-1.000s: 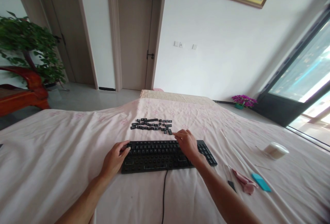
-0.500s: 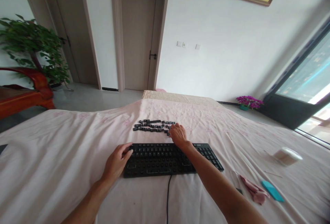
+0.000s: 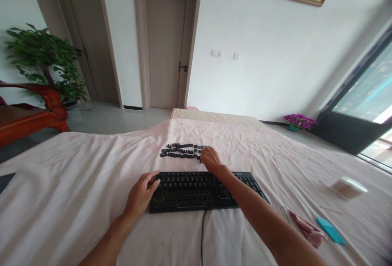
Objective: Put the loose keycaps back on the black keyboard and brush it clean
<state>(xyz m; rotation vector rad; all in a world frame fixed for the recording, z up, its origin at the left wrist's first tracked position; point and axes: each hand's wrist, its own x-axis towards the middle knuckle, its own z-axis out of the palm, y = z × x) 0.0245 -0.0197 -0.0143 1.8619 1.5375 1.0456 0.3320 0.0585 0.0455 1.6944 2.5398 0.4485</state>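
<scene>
A black wired keyboard (image 3: 196,190) lies on a pale pink sheet (image 3: 76,184), with some keycaps off near its front rows. Several loose black keycaps (image 3: 180,151) lie in rows beyond it. My left hand (image 3: 141,194) rests curled against the keyboard's left end, fingers touching its edge. My right hand (image 3: 210,159) reaches over the keyboard to the right end of the keycap rows, fingers bent down onto them; what they pinch is hidden.
To the right on the sheet lie a white round container (image 3: 348,187), a pink cloth (image 3: 308,228) and a teal flat object (image 3: 330,230). The keyboard cable (image 3: 202,237) runs toward me. A plant (image 3: 45,64) and red wooden furniture (image 3: 33,113) stand at left.
My right hand left the keyboard's top edge and reached forward to the loose keycaps, where it now stays. My left hand has kept its place. The camera shifted slightly.
</scene>
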